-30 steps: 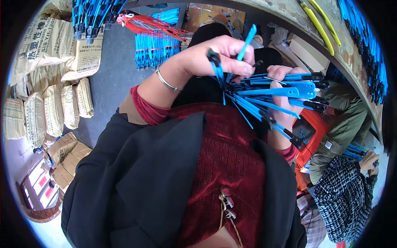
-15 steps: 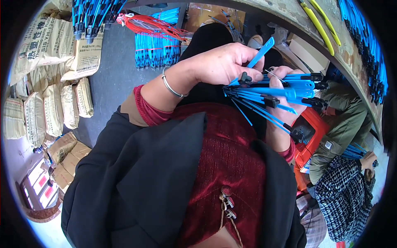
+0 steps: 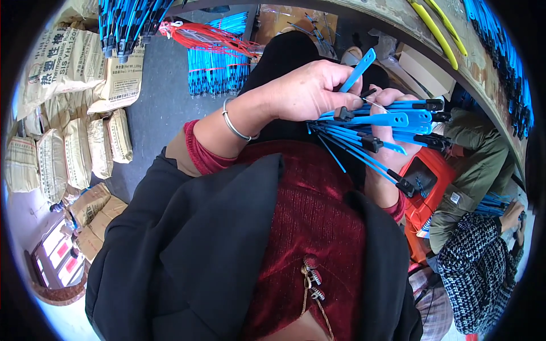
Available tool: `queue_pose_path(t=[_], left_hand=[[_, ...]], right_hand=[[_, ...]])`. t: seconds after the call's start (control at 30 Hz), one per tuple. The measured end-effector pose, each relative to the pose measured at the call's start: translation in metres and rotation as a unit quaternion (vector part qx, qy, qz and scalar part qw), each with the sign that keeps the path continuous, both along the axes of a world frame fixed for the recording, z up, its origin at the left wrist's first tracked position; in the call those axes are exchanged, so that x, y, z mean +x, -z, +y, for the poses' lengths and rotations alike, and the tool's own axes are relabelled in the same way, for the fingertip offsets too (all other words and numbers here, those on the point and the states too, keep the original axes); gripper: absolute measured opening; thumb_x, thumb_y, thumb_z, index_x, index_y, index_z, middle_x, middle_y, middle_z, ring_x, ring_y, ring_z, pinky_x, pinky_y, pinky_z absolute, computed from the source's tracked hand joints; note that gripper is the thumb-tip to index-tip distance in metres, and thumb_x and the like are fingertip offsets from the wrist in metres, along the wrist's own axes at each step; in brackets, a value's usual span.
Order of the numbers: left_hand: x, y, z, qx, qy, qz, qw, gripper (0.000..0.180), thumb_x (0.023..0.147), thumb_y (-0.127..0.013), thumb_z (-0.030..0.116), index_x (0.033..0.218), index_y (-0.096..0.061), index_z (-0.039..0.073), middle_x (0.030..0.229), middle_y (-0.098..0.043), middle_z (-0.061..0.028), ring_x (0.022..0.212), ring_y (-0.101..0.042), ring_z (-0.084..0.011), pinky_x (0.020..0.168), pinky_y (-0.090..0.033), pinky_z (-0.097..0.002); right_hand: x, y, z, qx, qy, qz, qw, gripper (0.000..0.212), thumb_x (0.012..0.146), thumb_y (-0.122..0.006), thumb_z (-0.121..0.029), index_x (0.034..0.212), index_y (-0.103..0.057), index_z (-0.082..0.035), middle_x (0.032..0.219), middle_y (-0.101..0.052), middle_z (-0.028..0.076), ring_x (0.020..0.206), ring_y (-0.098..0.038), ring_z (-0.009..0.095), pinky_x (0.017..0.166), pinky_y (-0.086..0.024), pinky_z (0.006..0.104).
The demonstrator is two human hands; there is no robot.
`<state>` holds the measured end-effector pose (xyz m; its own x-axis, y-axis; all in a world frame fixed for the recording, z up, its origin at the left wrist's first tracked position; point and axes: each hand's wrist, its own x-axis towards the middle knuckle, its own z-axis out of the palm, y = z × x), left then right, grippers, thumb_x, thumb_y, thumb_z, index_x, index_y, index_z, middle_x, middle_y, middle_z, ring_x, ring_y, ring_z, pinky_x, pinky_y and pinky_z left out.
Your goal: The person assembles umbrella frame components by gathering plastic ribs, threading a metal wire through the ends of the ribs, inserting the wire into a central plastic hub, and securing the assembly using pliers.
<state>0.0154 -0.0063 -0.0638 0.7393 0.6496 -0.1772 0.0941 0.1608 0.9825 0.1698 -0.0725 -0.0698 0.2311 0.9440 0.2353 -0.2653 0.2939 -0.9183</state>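
Observation:
My left hand [image 3: 318,91] wears a bangle at its wrist and is closed around a flat blue plastic strip [image 3: 359,69] with a hole near its upper end. Beside it, my right hand [image 3: 392,149] grips a fanned bundle of blue strips [image 3: 355,132] with black plastic end pieces. A loose black end piece [image 3: 343,113] sits just below the left fingertips. Between the two hands, near the right thumb and fingers, runs a thin, pale, needle-like piece [image 3: 374,103]; its ends are partly hidden. The hands are close together above my lap.
Ahead is a wooden table edge [image 3: 392,25] with yellow-handled pliers [image 3: 441,34] and more blue strips [image 3: 495,68]. Blue bundles [image 3: 216,74] and red ties [image 3: 207,37] lie on the left. Paper sacks [image 3: 62,74] are stacked far left. A red stool [image 3: 435,170] and a co-worker's sleeve [image 3: 472,267] are right.
My hands keep almost the same place. A blue strip in the right-hand bundle has turned, so its holed flat end shows clearly. A dark tip now shows between the fingers.

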Motion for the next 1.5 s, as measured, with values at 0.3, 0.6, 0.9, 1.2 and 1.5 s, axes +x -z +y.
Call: queue_pose_path(t=[0.3, 0.6, 0.9, 1.2, 1.5], left_hand=[[0.002, -0.008, -0.001, 0.03, 0.018, 0.018, 0.999, 0.015, 0.087, -0.058, 0.015, 0.082, -0.052, 0.003, 0.068, -0.054, -0.0019, 0.064, -0.053, -0.0092, 0.059, -0.044, -0.0243], [0.007, -0.008, -0.009, 0.038, 0.001, 0.046, 0.998, 0.016, 0.089, -0.057, 0.019, 0.084, -0.054, 0.004, 0.07, -0.053, -0.0005, 0.07, -0.051, -0.0063, 0.063, -0.043, -0.0235], [0.004, 0.003, 0.0, -0.146, -0.025, -0.156, 0.977, 0.023, 0.083, -0.063, 0.02, 0.094, -0.058, 0.001, 0.077, -0.057, -0.0052, 0.074, -0.054, -0.0107, 0.07, -0.044, -0.0263], [-0.002, -0.02, -0.003, 0.154, -0.03, 0.035, 0.987, 0.037, 0.072, -0.073, 0.026, 0.096, -0.059, 0.0, 0.087, -0.058, -0.0071, 0.081, -0.055, -0.0163, 0.076, -0.044, -0.0303], [-0.037, 0.003, 0.011, 0.167, -0.041, -0.155, 0.973, 0.031, 0.068, -0.075, 0.019, 0.088, -0.058, 0.001, 0.09, -0.058, -0.0075, 0.083, -0.055, -0.019, 0.076, -0.044, -0.0305]], right_hand=[[-0.002, -0.003, 0.0, 0.002, 0.029, 0.008, 1.0, 0.023, 0.074, -0.062, 0.008, 0.094, -0.052, 0.0, 0.087, -0.058, 0.011, 0.077, -0.061, 0.019, 0.09, -0.046, 0.0434], [0.0, 0.004, 0.005, -0.005, 0.061, -0.027, 0.998, 0.025, 0.074, -0.064, 0.005, 0.094, -0.052, 0.0, 0.087, -0.058, 0.011, 0.078, -0.059, 0.018, 0.085, -0.048, 0.0398], [0.006, -0.007, 0.007, -0.081, 0.053, -0.033, 0.995, 0.025, 0.073, -0.068, -0.001, 0.093, -0.052, -0.001, 0.088, -0.056, 0.009, 0.079, -0.057, 0.015, 0.078, -0.046, 0.0309], [0.005, 0.005, 0.019, -0.049, 0.014, -0.225, 0.973, 0.048, 0.086, -0.058, -0.035, 0.117, -0.043, -0.001, 0.104, -0.053, 0.008, 0.093, -0.054, 0.018, 0.085, -0.044, 0.0323], [0.019, -0.009, 0.01, 0.031, -0.188, -0.196, 0.962, 0.078, 0.083, -0.059, -0.037, 0.14, -0.018, -0.002, 0.133, -0.038, 0.015, 0.122, -0.04, 0.026, 0.1, -0.032, 0.0363]])
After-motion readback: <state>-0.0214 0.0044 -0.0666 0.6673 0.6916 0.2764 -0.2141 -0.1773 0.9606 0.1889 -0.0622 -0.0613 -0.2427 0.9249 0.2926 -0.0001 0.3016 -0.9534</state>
